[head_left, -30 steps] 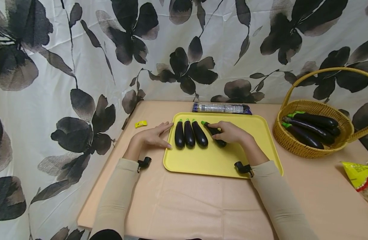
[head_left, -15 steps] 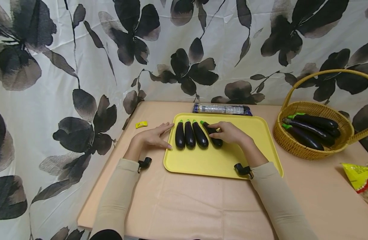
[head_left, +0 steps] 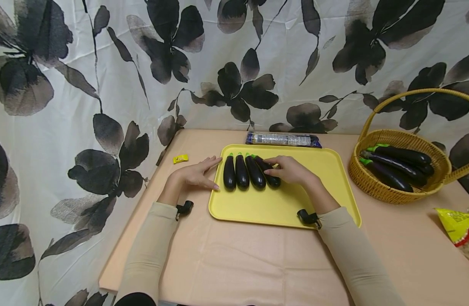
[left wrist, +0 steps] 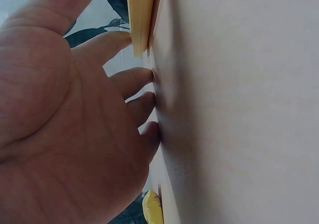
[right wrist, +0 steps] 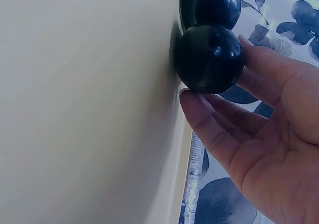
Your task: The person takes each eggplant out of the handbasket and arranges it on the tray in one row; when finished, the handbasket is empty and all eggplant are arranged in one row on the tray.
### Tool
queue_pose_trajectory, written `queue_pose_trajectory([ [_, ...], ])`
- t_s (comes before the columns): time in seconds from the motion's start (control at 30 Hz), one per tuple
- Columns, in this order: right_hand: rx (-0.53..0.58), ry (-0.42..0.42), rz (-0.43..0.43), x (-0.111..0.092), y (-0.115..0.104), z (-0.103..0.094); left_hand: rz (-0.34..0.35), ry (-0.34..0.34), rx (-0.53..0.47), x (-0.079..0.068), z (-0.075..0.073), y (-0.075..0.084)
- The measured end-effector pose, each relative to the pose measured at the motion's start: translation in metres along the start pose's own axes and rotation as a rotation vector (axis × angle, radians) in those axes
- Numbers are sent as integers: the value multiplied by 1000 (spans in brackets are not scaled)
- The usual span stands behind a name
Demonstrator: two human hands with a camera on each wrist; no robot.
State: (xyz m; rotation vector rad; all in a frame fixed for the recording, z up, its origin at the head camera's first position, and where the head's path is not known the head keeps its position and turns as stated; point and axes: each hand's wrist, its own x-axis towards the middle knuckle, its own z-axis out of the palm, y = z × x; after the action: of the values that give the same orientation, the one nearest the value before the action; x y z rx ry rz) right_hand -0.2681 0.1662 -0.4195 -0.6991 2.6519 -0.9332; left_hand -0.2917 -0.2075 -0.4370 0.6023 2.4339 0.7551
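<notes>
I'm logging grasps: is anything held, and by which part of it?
The right hand holds the rightmost eggplant on the yellow tray, around its middle, toward the stem end. The left hand holds nothing.

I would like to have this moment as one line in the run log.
left hand: at left edge of yellow tray | right hand: holds rightmost tray eggplant | tray: four eggplants side by side | basket: more eggplants

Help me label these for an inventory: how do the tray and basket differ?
The tray is flat and bright yellow; the basket is deep, woven and brownish-yellow. The basket has an arched handle; the tray shows none. On the tray, four eggplants lie side by side; in the basket, others overlap. Both sit on the table and hold eggplants.
</notes>
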Motion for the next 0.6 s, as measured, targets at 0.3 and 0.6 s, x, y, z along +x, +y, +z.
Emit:
queue_pose_trajectory([
  [0.3, 4, -4, 6, 0, 0, 3, 5, 2, -10, 0, 0, -1],
  [0.6, 15, -2, -2, -1, -2, 2, -9, 4, -11, 0, 1, 0],
])
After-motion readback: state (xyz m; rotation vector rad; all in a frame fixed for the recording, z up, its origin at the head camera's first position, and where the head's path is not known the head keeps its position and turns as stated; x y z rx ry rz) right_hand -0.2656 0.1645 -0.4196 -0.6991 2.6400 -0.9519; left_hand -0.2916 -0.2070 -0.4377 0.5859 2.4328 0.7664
